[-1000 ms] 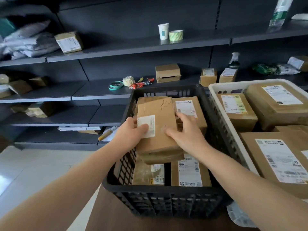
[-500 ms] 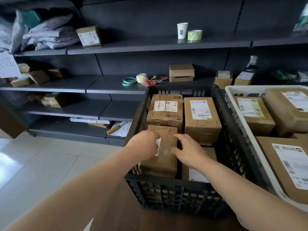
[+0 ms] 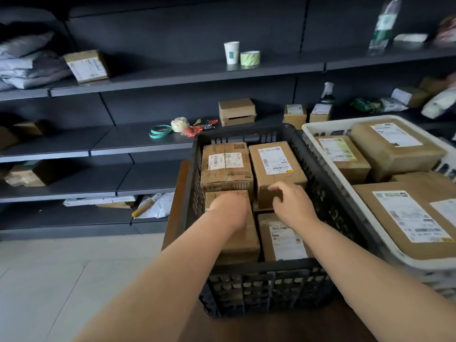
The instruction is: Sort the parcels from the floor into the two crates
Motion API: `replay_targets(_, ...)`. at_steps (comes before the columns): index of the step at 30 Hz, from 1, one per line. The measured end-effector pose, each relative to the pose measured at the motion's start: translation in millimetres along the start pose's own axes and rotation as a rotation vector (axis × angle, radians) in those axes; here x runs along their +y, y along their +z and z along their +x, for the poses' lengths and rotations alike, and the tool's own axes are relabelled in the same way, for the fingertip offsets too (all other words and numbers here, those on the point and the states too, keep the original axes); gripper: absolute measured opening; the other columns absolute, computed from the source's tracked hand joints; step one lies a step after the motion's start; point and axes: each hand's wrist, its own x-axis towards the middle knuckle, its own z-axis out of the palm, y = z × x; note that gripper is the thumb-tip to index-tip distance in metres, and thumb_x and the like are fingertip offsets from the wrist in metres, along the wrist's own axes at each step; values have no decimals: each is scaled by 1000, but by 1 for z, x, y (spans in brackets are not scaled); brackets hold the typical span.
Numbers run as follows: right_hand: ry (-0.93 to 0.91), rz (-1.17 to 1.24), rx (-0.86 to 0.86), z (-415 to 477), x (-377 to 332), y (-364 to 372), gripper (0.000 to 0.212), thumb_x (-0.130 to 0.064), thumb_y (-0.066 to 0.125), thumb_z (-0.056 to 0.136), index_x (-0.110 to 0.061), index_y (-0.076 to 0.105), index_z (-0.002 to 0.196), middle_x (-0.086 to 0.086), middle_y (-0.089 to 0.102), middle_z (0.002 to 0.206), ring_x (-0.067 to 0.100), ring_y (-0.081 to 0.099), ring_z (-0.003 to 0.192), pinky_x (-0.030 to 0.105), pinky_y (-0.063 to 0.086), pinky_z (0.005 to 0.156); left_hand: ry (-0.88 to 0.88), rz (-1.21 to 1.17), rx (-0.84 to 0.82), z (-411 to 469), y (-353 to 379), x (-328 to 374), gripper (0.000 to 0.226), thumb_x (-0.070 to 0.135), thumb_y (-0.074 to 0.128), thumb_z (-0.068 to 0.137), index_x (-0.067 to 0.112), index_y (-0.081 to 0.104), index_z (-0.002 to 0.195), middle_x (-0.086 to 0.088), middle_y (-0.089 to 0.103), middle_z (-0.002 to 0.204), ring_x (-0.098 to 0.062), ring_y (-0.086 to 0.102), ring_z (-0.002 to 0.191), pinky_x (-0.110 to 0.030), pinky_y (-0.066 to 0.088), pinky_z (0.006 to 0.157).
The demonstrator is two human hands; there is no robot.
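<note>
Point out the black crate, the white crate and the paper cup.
black crate (image 3: pixel 271 266), head view, near rim.
white crate (image 3: pixel 325 122), head view, far rim.
paper cup (image 3: pixel 231 53), head view, side wall.

L hand (image 3: pixel 228 209) on parcel (image 3: pixel 244 243), blk crate (image 3: pixel 266 265)

Faces dark grey metal shelving (image 3: pixel 172 77) spanning the whole back, four tiers against a matching dark wall (image 3: pixel 172 25). Carries a paper cup (image 3: pixel 232 52) beside a roll of green tape (image 3: pixel 250 58) on the upper tier. Stands on a pale tiled floor (image 3: pixel 61 280) with faint grout lines. Shows a brown wooden tabletop (image 3: pixel 174 206) in front.
</note>
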Motion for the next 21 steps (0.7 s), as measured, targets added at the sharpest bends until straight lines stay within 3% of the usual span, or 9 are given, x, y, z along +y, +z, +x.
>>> replay_targets(8,-146,-196,140,-24,-17,-5,31,-10,53,93,-23,62,119,-3,62,124,17,51,120,35,45,97,71,137,-16,6,2,9,26,6,53,96,5,63,120,-13,64,123,-29,62,113,-36,51,93)
replay_targets(14,-188,-333,68,-46,-24,-7,38,-12,52,93,-21,57,130,-2,56,132,19,45,127,35,42,98,40,140,19,-18,12,9,32,7,56,95,6,59,127,-12,61,127,-27,60,116,-35,50,96)
replay_targets(21,-202,-365,157,-76,-24,-17,37,-15,49,95,-23,56,130,-4,57,129,17,46,124,33,42,96,-85,-326,3,-55,21,-4,42,7,52,98,16,52,139,-10,58,133,-26,57,121,-37,49,103)
